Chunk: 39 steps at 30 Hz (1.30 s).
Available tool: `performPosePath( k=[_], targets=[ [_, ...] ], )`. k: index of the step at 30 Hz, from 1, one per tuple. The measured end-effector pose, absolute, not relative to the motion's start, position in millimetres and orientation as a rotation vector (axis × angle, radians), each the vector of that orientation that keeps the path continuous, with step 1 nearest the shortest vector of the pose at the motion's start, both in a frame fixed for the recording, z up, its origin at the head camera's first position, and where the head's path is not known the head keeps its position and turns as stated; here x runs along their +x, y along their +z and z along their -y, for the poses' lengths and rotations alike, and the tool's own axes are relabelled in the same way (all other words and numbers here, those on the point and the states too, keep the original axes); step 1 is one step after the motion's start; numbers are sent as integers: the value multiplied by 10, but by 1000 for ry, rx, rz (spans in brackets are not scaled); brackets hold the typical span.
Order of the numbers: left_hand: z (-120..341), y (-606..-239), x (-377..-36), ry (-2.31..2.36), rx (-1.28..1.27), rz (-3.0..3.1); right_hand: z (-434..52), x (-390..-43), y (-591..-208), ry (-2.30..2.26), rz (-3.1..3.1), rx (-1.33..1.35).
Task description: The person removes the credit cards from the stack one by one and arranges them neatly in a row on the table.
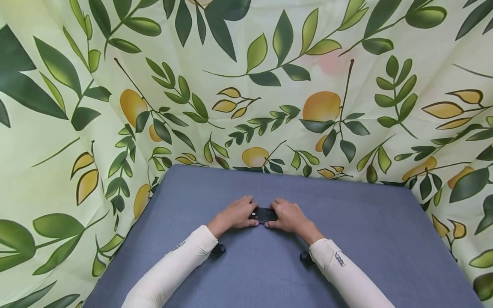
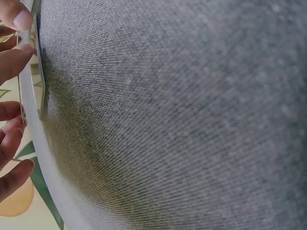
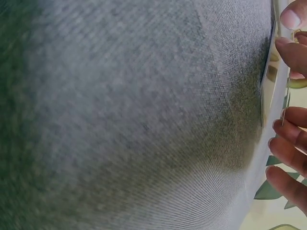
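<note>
Both hands, left hand and right hand, pinch a flat black card on woven blue cloth.

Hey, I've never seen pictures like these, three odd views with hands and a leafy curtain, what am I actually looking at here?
No machine here: a person in white sleeves works with bare hands and wears three cameras. The big picture comes from a camera on the head, looking down at a blue-grey cloth surface with a leaf-and-lemon printed backdrop behind and beside it. The other two come from cameras strapped to each wrist, so close to the cloth that it fills most of the picture.

In the head view the left hand and right hand meet at the middle of the surface, each pinching one end of a small dark card with light lettering on it. The wrist views show the fingertips against the card's thin edge. The two small black knobs under the wrists look like the wrist cameras.
</note>
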<state>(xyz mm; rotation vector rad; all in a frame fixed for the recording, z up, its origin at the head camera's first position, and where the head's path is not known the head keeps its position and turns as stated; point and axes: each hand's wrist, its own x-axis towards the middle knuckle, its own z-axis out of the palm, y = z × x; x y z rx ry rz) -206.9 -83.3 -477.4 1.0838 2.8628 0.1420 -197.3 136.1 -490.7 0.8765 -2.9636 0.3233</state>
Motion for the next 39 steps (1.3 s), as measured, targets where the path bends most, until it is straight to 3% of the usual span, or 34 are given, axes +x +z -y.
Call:
performPosePath(
  k=[39],
  targets=[
    [1007,-4743,-1905,140,1066,-2869,-1249,-1791,-4844,279,2917,941]
  ],
)
